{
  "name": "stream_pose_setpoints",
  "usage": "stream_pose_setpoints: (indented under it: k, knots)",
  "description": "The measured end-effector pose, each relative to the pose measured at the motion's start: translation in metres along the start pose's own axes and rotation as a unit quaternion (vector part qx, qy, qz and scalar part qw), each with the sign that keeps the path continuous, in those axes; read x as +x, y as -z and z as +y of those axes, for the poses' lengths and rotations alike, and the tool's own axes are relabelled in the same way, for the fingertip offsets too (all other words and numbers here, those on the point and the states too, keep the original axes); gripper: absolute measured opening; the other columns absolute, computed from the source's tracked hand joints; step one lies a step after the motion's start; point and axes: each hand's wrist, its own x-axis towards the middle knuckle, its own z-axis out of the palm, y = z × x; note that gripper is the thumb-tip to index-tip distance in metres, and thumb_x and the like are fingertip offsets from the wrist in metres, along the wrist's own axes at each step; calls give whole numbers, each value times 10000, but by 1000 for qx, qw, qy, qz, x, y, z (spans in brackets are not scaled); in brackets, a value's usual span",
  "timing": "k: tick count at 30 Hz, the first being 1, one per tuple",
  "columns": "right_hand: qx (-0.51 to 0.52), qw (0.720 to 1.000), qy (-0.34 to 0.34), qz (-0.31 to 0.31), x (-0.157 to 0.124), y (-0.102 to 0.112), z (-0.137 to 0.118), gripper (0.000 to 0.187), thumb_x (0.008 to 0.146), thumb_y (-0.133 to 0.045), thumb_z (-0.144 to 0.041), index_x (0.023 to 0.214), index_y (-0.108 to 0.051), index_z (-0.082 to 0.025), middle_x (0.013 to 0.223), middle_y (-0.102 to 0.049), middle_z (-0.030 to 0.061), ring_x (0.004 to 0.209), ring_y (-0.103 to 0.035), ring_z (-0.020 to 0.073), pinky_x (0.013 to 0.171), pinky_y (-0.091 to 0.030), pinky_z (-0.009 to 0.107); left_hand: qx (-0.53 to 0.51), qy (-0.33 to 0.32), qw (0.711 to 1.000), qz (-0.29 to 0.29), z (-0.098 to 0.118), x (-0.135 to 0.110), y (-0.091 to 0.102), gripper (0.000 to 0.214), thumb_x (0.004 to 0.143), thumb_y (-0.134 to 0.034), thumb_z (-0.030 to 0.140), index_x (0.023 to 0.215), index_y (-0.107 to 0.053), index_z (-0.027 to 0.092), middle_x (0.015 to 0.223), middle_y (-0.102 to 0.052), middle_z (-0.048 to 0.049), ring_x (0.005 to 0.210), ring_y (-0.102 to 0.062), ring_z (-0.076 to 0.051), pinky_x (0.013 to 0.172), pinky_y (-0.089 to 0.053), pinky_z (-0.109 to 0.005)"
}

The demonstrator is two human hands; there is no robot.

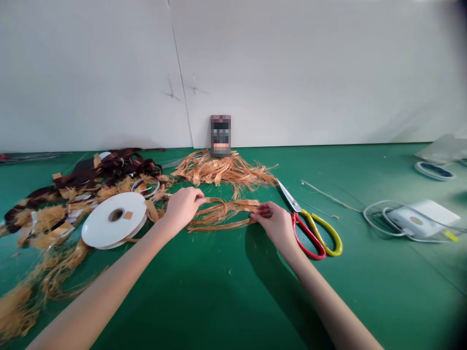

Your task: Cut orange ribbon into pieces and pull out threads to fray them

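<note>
A small bundle of tan, frayed ribbon strands (222, 214) lies on the green tabletop between my two hands. My left hand (182, 208) is closed in a pinch at the bundle's left side, with a strand at its fingertips. At the opposite end, the curled fingers of my right hand (275, 222) pinch the strand ends. Scissors (299, 210) with one red and one yellow handle rest just beyond my right hand, their blades partly open and pointing away. A larger heap of tan strands (222, 170) lies behind the bundle.
A white spool (115, 219) sits left, beside a tangle of dark brown ribbon (120, 167) and frayed tan pieces (47, 221). A phone-like device (221, 136) leans on the white wall (310, 73). At right are a white box (423, 216) with cable and a roll (434, 170).
</note>
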Motion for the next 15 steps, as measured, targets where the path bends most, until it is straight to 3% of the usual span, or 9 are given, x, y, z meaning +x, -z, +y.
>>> stream_pose_setpoints:
  k: [3,8,11,15]
  knots:
    - [1,1000,3,3,0,0,0,232,617,-719,-318,762,-584,-198,684,-659,24,653,-627,197,680,-519,355,-11,-7,1000,17,-5,22,-15,200,817,-607,345,919,-662,182,1051,-687,-118,979,-600,-276,791,-433,-334]
    - [-7,1000,-1,-1,-2,5,0,276,637,-710,-397,781,-597,-190,716,-680,45,651,-622,195,645,-509,338,-36,-20,999,22,-14,37,-31,144,783,-640,286,693,-627,173,850,-672,-93,827,-606,-240,741,-445,-329]
    - [-18,1000,-9,5,-2,9,1,276,665,-682,-425,786,-608,-189,747,-685,52,649,-620,196,633,-499,334,-58,-25,997,36,-13,33,-26,161,772,-637,264,641,-589,184,772,-655,-64,750,-603,-209,696,-444,-306]
    - [-41,997,-30,50,-1,14,4,318,728,-611,-449,895,-608,-179,869,-685,83,704,-617,208,633,-477,334,-88,-7,993,80,-5,21,-4,126,784,-593,230,676,-543,192,689,-638,-24,658,-606,-170,649,-439,-276]
